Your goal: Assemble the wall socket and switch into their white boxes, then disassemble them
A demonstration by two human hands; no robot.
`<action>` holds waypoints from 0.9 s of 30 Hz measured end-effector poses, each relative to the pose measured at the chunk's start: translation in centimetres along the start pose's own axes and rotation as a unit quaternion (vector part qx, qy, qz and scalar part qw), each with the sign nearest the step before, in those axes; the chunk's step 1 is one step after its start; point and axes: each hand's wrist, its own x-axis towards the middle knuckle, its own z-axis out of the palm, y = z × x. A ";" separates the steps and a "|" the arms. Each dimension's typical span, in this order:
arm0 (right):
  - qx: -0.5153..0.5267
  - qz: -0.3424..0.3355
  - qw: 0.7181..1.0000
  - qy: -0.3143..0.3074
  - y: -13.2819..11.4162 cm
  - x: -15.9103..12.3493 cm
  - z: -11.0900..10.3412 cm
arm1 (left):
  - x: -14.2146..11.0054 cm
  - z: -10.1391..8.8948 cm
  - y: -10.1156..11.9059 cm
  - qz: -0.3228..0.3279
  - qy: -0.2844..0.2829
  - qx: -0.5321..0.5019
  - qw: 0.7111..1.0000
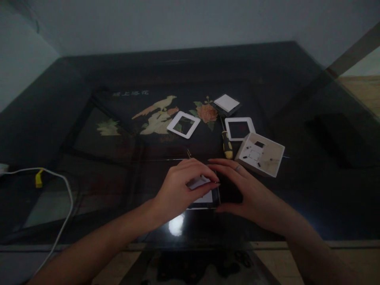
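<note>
A square wall switch panel (204,196), pale in the middle with a dark border, lies flat on the dark glass tabletop. My left hand (181,184) arches over it from the left, thumb and index finger pinched at its right edge. Whatever sits in that pinch is too small to name. Along the panel's right side, my right hand (246,186), wearing a ring, curves with its fingers at the upper corner and its thumb at the lower one, gripping the panel. Part of the panel is hidden beneath my left hand.
A white square frame (170,127), a second white frame (252,126), another switch panel (226,103), a yellow-black screwdriver (227,146) and a white mounting box (263,154) lie beyond my hands. Small screws (189,153) sit nearby. A white cable (69,190) with a yellow tag runs at left.
</note>
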 end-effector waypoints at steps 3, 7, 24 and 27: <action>-0.002 -0.002 1.000 0.003 0.0 0.1 0.3 | -0.3 0.6 -0.6 0.022 0.006 0.045 0.999; -0.004 0.000 1.000 -0.003 -0.1 0.2 0.6 | -0.8 0.8 -0.9 0.032 0.006 0.084 0.996; -0.009 -0.017 1.000 -0.002 -0.3 0.2 0.6 | -1.0 1.0 -1.1 0.025 -0.029 0.117 0.992; -0.010 -0.020 1.000 0.001 -0.4 0.2 0.6 | -0.9 1.2 -1.1 0.029 -0.031 0.120 0.992</action>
